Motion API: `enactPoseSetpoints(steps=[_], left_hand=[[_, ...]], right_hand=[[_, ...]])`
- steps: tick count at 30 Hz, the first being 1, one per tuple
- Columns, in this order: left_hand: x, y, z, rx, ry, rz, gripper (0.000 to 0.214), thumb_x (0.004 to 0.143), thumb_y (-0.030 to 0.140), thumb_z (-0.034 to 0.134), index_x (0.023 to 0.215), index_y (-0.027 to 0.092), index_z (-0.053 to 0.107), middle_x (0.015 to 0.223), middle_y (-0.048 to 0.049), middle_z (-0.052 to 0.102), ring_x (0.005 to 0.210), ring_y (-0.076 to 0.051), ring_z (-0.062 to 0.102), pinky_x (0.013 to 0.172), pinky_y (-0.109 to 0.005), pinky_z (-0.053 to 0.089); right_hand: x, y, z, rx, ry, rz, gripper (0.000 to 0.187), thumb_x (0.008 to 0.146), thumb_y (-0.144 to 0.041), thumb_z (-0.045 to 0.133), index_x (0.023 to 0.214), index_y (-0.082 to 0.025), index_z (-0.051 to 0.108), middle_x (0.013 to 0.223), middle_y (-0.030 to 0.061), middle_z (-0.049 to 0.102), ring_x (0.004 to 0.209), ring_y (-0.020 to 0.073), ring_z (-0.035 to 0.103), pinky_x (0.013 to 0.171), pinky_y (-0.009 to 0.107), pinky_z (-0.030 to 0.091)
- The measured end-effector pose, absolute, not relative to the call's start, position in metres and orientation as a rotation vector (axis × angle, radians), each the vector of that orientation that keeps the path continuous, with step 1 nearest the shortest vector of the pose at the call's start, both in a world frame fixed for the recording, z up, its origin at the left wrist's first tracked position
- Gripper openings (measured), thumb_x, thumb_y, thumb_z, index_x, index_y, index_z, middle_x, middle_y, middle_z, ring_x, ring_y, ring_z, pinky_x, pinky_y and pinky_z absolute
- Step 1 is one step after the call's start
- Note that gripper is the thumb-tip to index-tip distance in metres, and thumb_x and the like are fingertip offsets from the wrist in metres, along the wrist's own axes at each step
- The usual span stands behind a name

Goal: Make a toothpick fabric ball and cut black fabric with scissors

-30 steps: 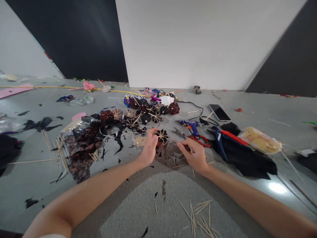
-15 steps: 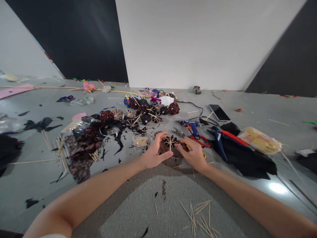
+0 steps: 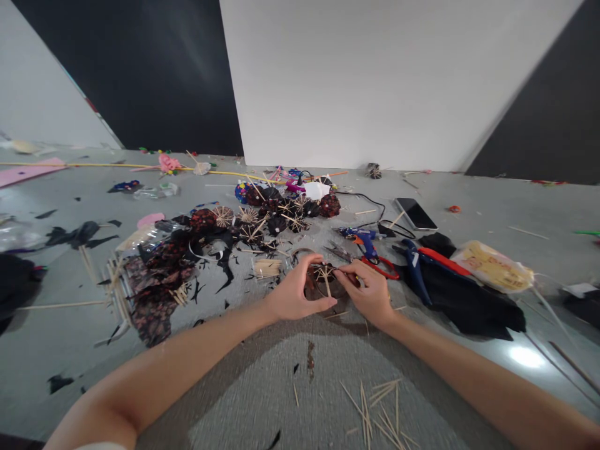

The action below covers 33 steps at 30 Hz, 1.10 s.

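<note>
The left hand curls, half open, around a small dark round piece with pale wooden spokes, holding it; the right hand bunches its fingertips at the right edge, grip unclear. Farther right, a yellow plastic packet bears illegible reddish print.

Stick frame: matt wood, apparently.
</note>
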<state>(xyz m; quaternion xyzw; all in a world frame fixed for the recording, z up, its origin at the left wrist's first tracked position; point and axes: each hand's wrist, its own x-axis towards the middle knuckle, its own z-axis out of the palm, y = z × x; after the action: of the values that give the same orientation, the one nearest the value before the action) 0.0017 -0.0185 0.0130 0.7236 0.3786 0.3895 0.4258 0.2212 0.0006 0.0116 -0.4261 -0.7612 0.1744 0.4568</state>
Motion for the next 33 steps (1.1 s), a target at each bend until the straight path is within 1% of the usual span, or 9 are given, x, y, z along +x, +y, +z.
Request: enactPoseSetpoints(steps=[7,13,17,20,23,26,30,31,33], left_hand=[[0.001,-0.017,0.012,1.71,0.939,1.029,0.077,0.087,0.052,0.076,0.146,0.023,0.036,0.147,-0.0173,0.047,0.114,-0.028,0.061,0.088,-0.04,0.057],[0.003,-0.013,0.009,1.579,0.886,1.15,0.06,0.098,0.053,0.061,0.141,0.02,0.037,0.141,-0.0167,0.051,0.124,-0.03,0.057,0.094,-0.041,0.054],[0.003,-0.012,0.008,1.581,0.826,1.139,0.061,0.097,0.052,0.063,0.142,0.021,0.035,0.144,-0.0169,0.048,0.124,-0.03,0.057,0.094,-0.041,0.053],[0.002,-0.013,0.008,1.616,0.791,1.09,0.064,0.096,0.05,0.066,0.144,0.022,0.034,0.144,-0.0172,0.048,0.117,-0.028,0.061,0.09,-0.039,0.054],[0.001,-0.014,0.007,1.647,0.805,1.049,0.072,0.089,0.048,0.076,0.143,0.023,0.036,0.143,-0.0169,0.049,0.106,-0.025,0.063,0.085,-0.037,0.055],[0.002,-0.015,0.006,1.638,0.861,1.049,0.078,0.082,0.046,0.083,0.142,0.023,0.039,0.142,-0.0159,0.051,0.1,-0.023,0.064,0.082,-0.036,0.056],[0.004,-0.011,0.007,1.506,0.891,1.171,0.07,0.084,0.049,0.081,0.137,0.022,0.044,0.138,-0.0147,0.053,0.106,-0.024,0.064,0.082,-0.035,0.056],[0.004,-0.009,0.007,1.433,0.881,1.21,0.067,0.085,0.052,0.078,0.134,0.022,0.044,0.135,-0.0142,0.054,0.106,-0.024,0.064,0.08,-0.034,0.056],[0.004,-0.005,0.009,1.262,0.845,1.256,0.061,0.089,0.059,0.071,0.129,0.023,0.044,0.126,-0.0124,0.058,0.097,-0.023,0.066,0.073,-0.034,0.057]], right_hand=[[0.22,0.001,0.011,-1.052,-1.917,0.474,0.011,0.098,-0.032,0.065,0.094,-0.023,0.071,0.071,-0.0011,0.053,0.064,0.0159,0.051,0.063,0.031,0.042],[0.22,0.0,0.014,-1.084,-1.889,0.502,0.013,0.099,-0.031,0.063,0.092,-0.022,0.07,0.072,-0.001,0.053,0.065,0.0149,0.051,0.064,0.03,0.041],[0.22,-0.001,0.016,-1.062,-1.909,0.522,0.016,0.1,-0.032,0.062,0.089,-0.021,0.067,0.075,0.0,0.055,0.067,0.015,0.052,0.065,0.03,0.041],[0.22,-0.001,0.017,-1.069,-1.919,0.525,0.015,0.099,-0.033,0.064,0.09,-0.022,0.065,0.074,-0.0007,0.054,0.067,0.015,0.052,0.064,0.029,0.04],[0.22,0.0,0.016,-1.06,-1.941,0.509,0.015,0.097,-0.034,0.066,0.088,-0.022,0.063,0.073,-0.0014,0.052,0.066,0.0146,0.05,0.063,0.029,0.039],[0.219,0.001,0.015,-1.047,-1.948,0.508,0.02,0.099,-0.032,0.063,0.083,-0.021,0.062,0.071,-0.0016,0.052,0.064,0.0141,0.05,0.062,0.029,0.038],[0.221,0.0,0.015,-1.044,-1.915,0.551,0.02,0.1,-0.03,0.061,0.083,-0.021,0.064,0.072,-0.0012,0.054,0.065,0.014,0.05,0.064,0.029,0.04],[0.222,-0.001,0.015,-1.043,-1.894,0.556,0.019,0.1,-0.03,0.061,0.084,-0.021,0.065,0.072,-0.001,0.054,0.066,0.014,0.05,0.065,0.029,0.04],[0.223,-0.001,0.016,-1.044,-1.839,0.556,0.02,0.1,-0.031,0.062,0.083,-0.021,0.065,0.072,-0.0007,0.055,0.066,0.0141,0.05,0.064,0.03,0.04]])
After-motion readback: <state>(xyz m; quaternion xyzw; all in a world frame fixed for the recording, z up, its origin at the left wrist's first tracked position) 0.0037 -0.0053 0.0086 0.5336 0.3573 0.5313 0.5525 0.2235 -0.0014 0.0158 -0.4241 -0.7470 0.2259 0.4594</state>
